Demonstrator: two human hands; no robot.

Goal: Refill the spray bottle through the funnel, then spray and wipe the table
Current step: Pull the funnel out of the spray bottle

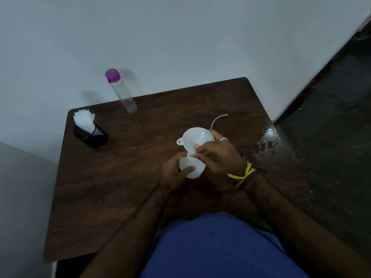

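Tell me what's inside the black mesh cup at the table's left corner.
White folded paper tissues stick up out of the black mesh cup. Their lower parts and the cup's bottom are hidden by its dark wall, so anything else inside cannot be seen.

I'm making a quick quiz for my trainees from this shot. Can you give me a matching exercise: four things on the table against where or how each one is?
Things:
1. funnel
2. spray bottle
3. water bottle
4. tissues

States:
A. standing in a black mesh cup
B. gripped by the left hand
C. capped in purple, at the table's far edge
D. held by the right hand at the bottle's mouth

Pairs: 1-D, 2-B, 3-C, 4-A
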